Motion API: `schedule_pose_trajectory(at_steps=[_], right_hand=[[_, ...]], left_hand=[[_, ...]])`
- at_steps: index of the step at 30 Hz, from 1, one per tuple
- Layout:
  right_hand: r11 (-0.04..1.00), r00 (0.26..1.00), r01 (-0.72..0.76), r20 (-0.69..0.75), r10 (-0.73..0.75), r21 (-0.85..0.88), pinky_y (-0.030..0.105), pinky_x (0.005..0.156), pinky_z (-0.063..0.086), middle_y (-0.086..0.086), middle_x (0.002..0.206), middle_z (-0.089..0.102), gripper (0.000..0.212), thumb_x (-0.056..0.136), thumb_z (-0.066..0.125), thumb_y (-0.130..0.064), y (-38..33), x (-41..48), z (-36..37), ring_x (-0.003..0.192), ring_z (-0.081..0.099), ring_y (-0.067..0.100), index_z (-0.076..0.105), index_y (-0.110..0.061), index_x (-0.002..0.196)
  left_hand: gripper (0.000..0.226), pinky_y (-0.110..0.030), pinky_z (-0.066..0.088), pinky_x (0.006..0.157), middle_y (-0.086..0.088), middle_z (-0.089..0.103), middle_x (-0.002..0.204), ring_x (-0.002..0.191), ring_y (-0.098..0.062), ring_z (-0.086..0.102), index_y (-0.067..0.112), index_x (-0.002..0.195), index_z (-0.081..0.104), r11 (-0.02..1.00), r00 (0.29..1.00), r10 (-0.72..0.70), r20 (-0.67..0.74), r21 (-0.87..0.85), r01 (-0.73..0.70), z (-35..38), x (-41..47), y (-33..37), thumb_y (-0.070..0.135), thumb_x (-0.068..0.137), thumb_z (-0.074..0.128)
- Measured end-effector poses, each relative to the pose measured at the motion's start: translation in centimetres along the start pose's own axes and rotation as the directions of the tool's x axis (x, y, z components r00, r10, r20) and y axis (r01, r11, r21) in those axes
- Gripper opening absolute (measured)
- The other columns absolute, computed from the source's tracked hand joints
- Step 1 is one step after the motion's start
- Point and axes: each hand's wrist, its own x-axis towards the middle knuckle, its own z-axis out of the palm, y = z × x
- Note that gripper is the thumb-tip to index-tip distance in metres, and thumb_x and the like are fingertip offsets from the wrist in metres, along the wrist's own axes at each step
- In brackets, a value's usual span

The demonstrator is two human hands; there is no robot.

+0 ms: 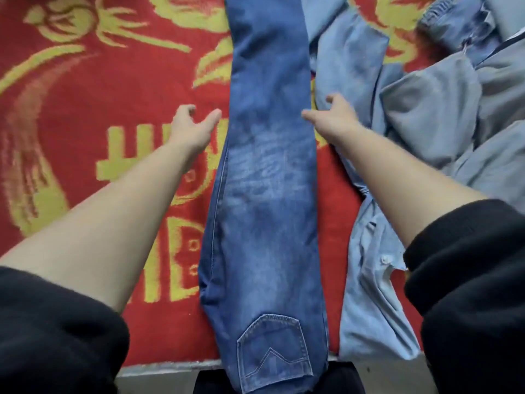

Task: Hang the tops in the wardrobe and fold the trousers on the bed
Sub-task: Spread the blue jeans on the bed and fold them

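Note:
A pair of blue jeans [267, 177] lies lengthwise down the middle of the bed, folded leg on leg, with the back pocket nearest me. My left hand [193, 125] hovers just left of the jeans, fingers loosely curled, thumb out toward the denim, holding nothing. My right hand [332, 116] is at the right edge of the jeans, thumb touching that edge, fingers relaxed over pale blue cloth. A light blue shirt [369, 280] lies rumpled right of the jeans.
The bed is covered by a red blanket with yellow patterns [85, 115]. A heap of grey-blue and denim garments [454, 109] fills the upper right. The near edge of the bed [159, 368] runs along the bottom.

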Motion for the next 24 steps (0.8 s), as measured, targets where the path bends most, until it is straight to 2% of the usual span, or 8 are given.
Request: schedule_pose_trajectory(at_steps=[3,6,8,11,14,16,19,24], right_hand=[[0.992,0.992,-0.090,0.079,0.097,-0.086,0.036,0.103,0.044,0.011,0.133,0.062,0.067,0.085,0.064,-0.061,5.3,-2.7,3.9,0.125,0.057,0.029,0.058,-0.011,0.130],[0.984,0.982,-0.170,0.070,0.174,-0.056,0.036,0.099,0.047,0.005,0.126,0.067,0.078,0.076,0.055,-0.079,9.1,-5.5,6.4,0.120,0.059,0.027,0.066,-0.017,0.121],[0.983,0.982,-0.176,0.086,0.171,0.054,0.036,0.101,0.047,-0.001,0.122,0.069,0.070,0.078,0.056,-0.077,10.5,-7.1,7.9,0.117,0.062,0.024,0.068,-0.021,0.118],[0.952,0.983,-0.171,0.114,0.146,0.254,0.038,0.102,0.049,-0.008,0.120,0.069,0.056,0.082,0.066,-0.063,10.9,-9.1,10.4,0.113,0.064,0.016,0.064,-0.024,0.121],[0.905,0.976,-0.184,0.177,0.123,0.384,0.039,0.102,0.050,-0.004,0.121,0.069,0.047,0.087,0.071,-0.044,10.1,-10.7,13.2,0.111,0.065,0.014,0.061,-0.019,0.125],[0.908,0.966,-0.191,0.235,0.106,0.374,0.037,0.102,0.050,-0.002,0.122,0.069,0.046,0.089,0.071,-0.037,9.1,-12.1,15.5,0.113,0.065,0.015,0.061,-0.015,0.128],[0.939,0.939,-0.221,0.319,0.131,0.264,0.039,0.102,0.048,0.001,0.123,0.067,0.048,0.087,0.071,-0.041,8.0,-14.2,19.0,0.114,0.062,0.020,0.059,-0.013,0.124],[0.981,0.963,-0.176,0.218,0.155,0.080,0.041,0.099,0.048,0.005,0.123,0.067,0.051,0.080,0.074,-0.050,8.1,-14.6,19.6,0.117,0.061,0.028,0.060,-0.016,0.116]], left_hand=[[0.079,-0.042,0.043,0.098,-0.021,0.058,0.130,0.119,-0.038,0.055,0.001,0.131,0.046,0.952,0.972,-0.190,0.141,0.269,0.147,2.4,-2.8,-6.9,0.068,0.089,0.048],[0.080,-0.040,0.044,0.090,-0.010,0.061,0.120,0.113,-0.035,0.057,0.013,0.117,0.046,0.934,0.973,-0.185,0.136,0.333,0.131,4.8,-5.9,-10.4,0.083,0.080,0.040],[0.079,-0.042,0.045,0.092,-0.012,0.063,0.119,0.112,-0.037,0.058,0.012,0.113,0.046,0.930,0.986,-0.119,0.119,0.361,0.069,6.3,-7.1,-11.1,0.083,0.080,0.040],[0.055,-0.046,0.046,0.087,-0.018,0.065,0.106,0.103,-0.042,0.058,0.008,0.106,0.046,0.939,0.998,0.014,0.062,0.343,-0.034,7.1,-7.9,-11.7,0.061,0.095,0.041],[0.043,-0.044,0.045,0.083,-0.024,0.065,0.107,0.102,-0.044,0.058,0.005,0.106,0.049,0.953,0.998,0.058,-0.024,0.298,-0.048,5.7,-8.2,-13.0,0.047,0.099,0.045],[0.040,-0.044,0.045,0.083,-0.026,0.065,0.109,0.103,-0.045,0.059,0.005,0.109,0.050,0.957,0.997,0.037,-0.072,0.289,-0.015,3.9,-8.6,-14.7,0.044,0.099,0.047],[0.040,-0.045,0.046,0.083,-0.028,0.064,0.107,0.101,-0.046,0.059,0.003,0.109,0.049,0.949,0.995,-0.009,-0.095,0.312,0.039,0.9,-9.5,-18.1,0.042,0.100,0.047],[0.041,-0.037,0.044,0.090,-0.018,0.064,0.119,0.112,-0.037,0.058,0.006,0.118,0.054,0.958,0.999,-0.047,0.015,0.283,0.041,-0.6,-8.7,-19.7,0.041,0.096,0.055]])
